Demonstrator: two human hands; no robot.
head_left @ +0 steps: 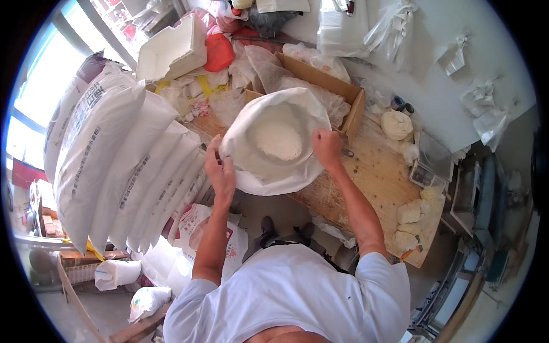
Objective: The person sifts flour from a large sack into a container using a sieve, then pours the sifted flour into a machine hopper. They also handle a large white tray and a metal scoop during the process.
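Note:
A large white sack (269, 180) stands in front of me with its mouth wide and its rim rolled outward. Pale flour-like powder (280, 139) lies inside it. My right hand (327, 147) is closed in a fist on the right side of the rim. At the left side, my left hand (219, 170) grips the rim between thumb and fingers, with the fingertips partly hidden by the cloth.
Stacked full white sacks (108, 154) rise close on the left. A wooden table (366, 183) extends to the right, with dough lumps (396, 124) and a clear plastic box (430, 160). Behind the sack are a cardboard box (355, 111) and a white foam box (171, 51).

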